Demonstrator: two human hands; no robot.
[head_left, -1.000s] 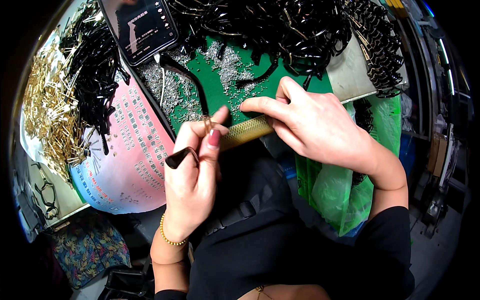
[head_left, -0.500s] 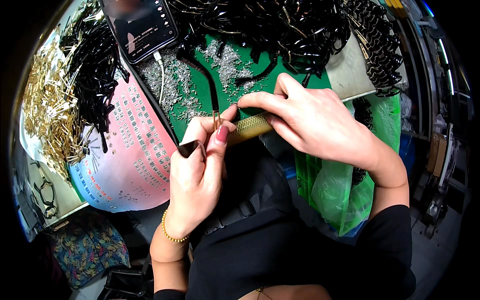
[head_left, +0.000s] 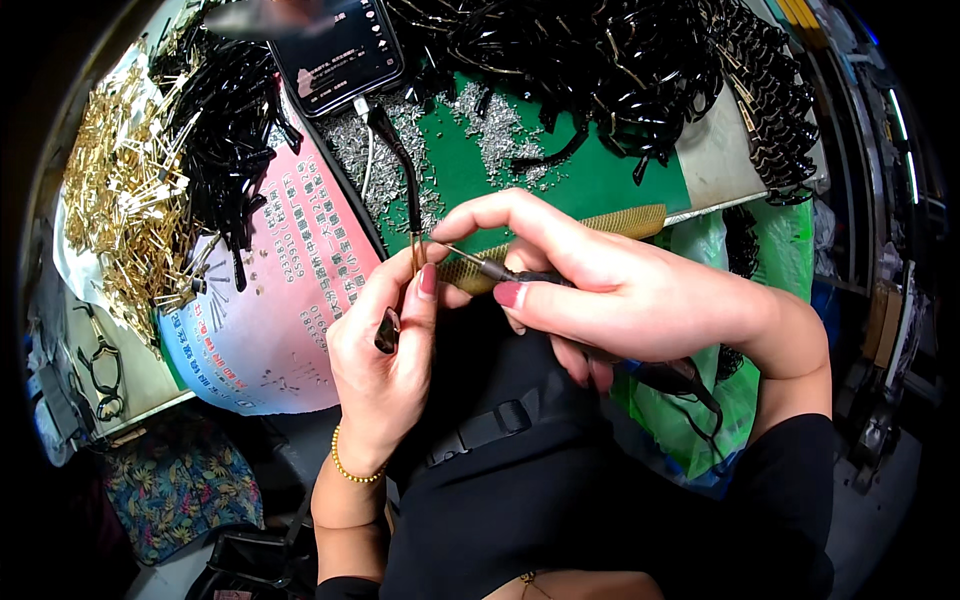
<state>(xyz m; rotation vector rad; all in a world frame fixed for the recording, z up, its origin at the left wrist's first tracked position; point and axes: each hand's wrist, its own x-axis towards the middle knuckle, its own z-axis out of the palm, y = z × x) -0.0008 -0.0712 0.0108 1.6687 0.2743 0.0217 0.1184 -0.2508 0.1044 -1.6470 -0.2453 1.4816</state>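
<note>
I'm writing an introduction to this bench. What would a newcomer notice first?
First, probably, the tangled heap of glossy black curved pieces across the top, and the bright pile of slender gold-coloured metal pieces at far left. Then the middle: the left hand holds a slim black curved strip with gold-coloured metal prongs, while the right hand holds a slim dark tool, its thin metal shaft pointing toward them.
</note>
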